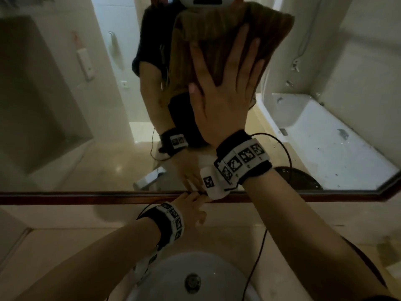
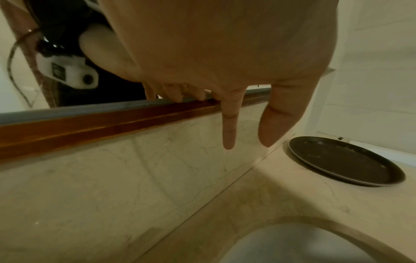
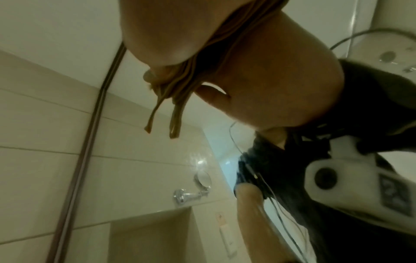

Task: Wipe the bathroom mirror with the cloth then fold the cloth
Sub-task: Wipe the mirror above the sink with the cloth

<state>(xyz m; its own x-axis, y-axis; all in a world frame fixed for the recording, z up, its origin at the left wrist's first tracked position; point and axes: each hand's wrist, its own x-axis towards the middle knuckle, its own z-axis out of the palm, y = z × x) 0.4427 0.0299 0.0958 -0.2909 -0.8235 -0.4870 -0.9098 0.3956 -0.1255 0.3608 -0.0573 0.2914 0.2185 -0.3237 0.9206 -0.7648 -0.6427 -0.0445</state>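
A brown ribbed cloth (image 1: 271,35) lies flat against the mirror (image 1: 65,105), high up near its middle. My right hand (image 1: 223,88) presses on it with straight, spread fingers, covering its lower part. In the right wrist view the cloth (image 3: 180,85) shows bunched between my palm (image 3: 281,71) and the glass, two edges hanging down. My left hand (image 1: 193,207) rests on the mirror's red-brown wooden frame (image 1: 86,197) below and holds nothing. In the left wrist view some of its fingers (image 2: 228,124) lie over the frame (image 2: 90,128) and others point down.
A white sink (image 1: 195,279) sits in the beige counter (image 1: 54,257) right under my arms. A dark round tray (image 2: 344,160) lies on the counter to the right. Black cables hang from both wristbands. The mirror reflects a bathtub and tiled walls.
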